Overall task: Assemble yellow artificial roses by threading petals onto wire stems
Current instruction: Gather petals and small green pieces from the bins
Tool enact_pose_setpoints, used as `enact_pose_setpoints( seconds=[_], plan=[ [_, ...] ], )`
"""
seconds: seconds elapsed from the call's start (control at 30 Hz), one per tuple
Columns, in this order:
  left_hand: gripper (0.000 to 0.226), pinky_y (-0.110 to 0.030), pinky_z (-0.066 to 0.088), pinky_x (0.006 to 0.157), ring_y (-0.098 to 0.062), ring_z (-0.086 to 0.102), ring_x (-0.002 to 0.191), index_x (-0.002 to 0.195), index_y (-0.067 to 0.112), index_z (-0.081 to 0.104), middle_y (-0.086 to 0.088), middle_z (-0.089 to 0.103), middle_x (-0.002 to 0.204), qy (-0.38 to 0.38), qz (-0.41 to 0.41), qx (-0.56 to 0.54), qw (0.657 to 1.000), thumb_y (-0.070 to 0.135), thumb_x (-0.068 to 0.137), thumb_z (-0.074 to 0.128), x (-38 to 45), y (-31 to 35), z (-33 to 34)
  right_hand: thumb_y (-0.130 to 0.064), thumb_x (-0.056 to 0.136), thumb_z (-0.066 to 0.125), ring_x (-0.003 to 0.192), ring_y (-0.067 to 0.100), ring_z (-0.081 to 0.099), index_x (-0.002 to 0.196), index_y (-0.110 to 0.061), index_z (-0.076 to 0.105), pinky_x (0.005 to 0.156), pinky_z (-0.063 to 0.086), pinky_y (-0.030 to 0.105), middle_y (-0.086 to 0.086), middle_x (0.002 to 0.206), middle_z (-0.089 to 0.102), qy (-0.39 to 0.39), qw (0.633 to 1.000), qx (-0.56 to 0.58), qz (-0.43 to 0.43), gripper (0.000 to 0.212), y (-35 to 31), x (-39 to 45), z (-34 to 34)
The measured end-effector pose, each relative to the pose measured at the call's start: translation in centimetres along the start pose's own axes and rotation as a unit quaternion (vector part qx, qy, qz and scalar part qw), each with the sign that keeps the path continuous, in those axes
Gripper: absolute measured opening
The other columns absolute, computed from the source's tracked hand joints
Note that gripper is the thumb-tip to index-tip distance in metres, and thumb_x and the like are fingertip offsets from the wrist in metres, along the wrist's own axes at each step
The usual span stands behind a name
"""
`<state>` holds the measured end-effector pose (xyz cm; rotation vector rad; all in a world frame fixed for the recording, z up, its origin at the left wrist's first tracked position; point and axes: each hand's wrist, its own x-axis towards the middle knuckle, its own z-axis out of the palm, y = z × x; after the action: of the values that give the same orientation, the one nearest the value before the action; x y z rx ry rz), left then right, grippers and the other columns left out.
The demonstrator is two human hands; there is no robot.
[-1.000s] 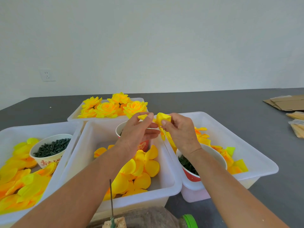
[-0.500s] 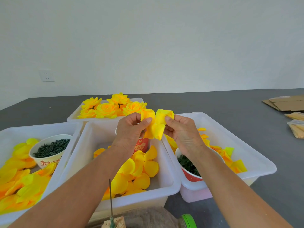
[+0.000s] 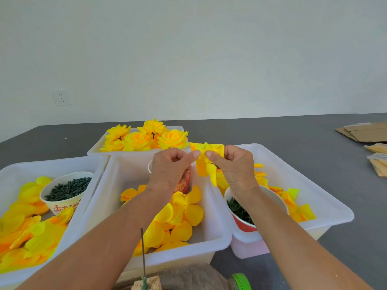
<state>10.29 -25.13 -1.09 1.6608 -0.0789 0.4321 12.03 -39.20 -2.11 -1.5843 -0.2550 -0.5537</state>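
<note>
Between both hands hangs a yellow petal piece, raised above the middle white bin. My left hand pinches its left edge with thumb and forefinger. My right hand pinches its top right part. Loose yellow petals lie in the middle bin below. A thin wire stem stands upright in a block at the bottom edge. Finished yellow roses fill the far tray.
The left bin holds petals and a paper cup of dark green parts. The right bin has petals and a red cup of green pieces. Cardboard lies far right. A green-lidded jar sits at the bottom.
The petal piece has been turned and spread between the fingers; both hands stay at about the same height above the middle bin.
</note>
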Motion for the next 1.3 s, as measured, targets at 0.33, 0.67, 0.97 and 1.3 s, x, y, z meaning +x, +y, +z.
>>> enact_pose_setpoints(
  seconds=[0.33,0.67,0.97,1.3],
  plan=[
    [0.023,-0.02,0.044,0.046,-0.011,0.058,0.047,0.073,0.005,0.063,-0.002,0.063,0.057,-0.078,-0.085,-0.118,0.986,0.022,0.088,0.061,0.1,0.2,0.1,-0.014,0.069,0.081,0.049,0.007,0.03,0.053,-0.003,0.05,0.048,0.03,0.019,0.001,0.05,0.039,-0.084,0.99,-0.069,-0.086,0.037,0.0,-0.4,0.2],
    [0.014,-0.017,0.052,0.051,-0.006,0.061,0.049,0.1,-0.011,0.058,-0.014,0.062,0.072,-0.079,-0.044,-0.127,0.988,-0.004,0.088,0.055,0.4,-0.2,0.0,-0.017,0.085,0.067,0.056,0.022,0.044,0.063,-0.004,0.052,0.057,0.042,0.033,0.013,0.063,0.046,0.18,0.969,0.091,0.143,0.03,0.7,1.4,-1.6],
    [0.013,-0.018,0.053,0.054,-0.007,0.062,0.053,0.097,-0.009,0.062,-0.014,0.065,0.074,-0.114,-0.014,-0.08,0.99,-0.002,0.09,0.053,-0.1,-0.4,0.2,-0.004,0.084,0.06,0.055,0.018,0.059,0.055,-0.014,0.05,0.066,0.052,0.04,0.004,0.057,0.055,0.299,0.939,0.004,0.171,0.032,1.1,3.2,-5.0],
    [0.008,-0.019,0.045,0.042,-0.011,0.051,0.041,0.091,0.0,0.066,-0.017,0.06,0.066,-0.113,-0.012,-0.058,0.992,0.003,0.086,0.061,-0.2,-0.4,0.2,-0.007,0.076,0.068,0.061,0.023,0.056,0.068,-0.007,0.063,0.064,0.053,0.036,0.009,0.062,0.058,0.233,0.939,-0.121,0.223,0.009,0.7,4.1,-8.1]
  ],
)
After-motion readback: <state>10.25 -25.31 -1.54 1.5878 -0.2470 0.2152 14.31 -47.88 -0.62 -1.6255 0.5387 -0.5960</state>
